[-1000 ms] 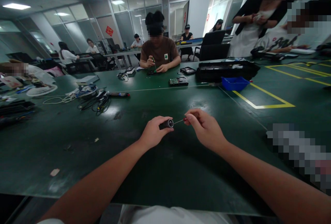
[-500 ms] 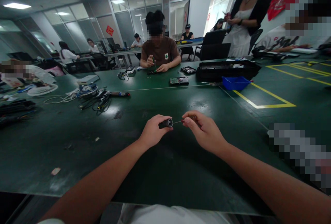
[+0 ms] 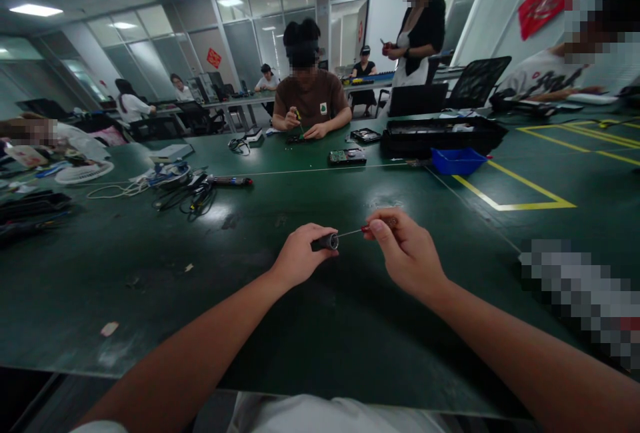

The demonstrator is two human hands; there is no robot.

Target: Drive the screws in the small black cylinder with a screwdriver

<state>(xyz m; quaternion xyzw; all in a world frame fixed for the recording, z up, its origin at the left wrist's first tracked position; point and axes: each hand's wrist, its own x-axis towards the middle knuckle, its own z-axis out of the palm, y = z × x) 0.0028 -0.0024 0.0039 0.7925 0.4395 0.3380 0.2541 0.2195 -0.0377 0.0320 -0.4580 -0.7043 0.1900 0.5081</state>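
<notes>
My left hand is closed round a dark cylinder, with its round, hollow-looking end turned toward my right. Fingers of my right hand grip a screwdriver by its reddish handle. Its thin metal shaft points left at the open end of the cylinder; whether the tip is inside or only at the rim I cannot tell. Both hands are held above the green table. Most of the cylinder is hidden by my left fingers, and much of the screwdriver handle by my right hand.
A blue tray stands beside a long black casing. A circuit board lies ahead, and cables are bundled to the left. Across the table a person works with a screwdriver. A blurred-out object sits at right.
My right hand has moved slightly right and up with the screwdriver, and more of its shaft shows. The cylinder has shifted slightly. A standing person in the background has moved left.
</notes>
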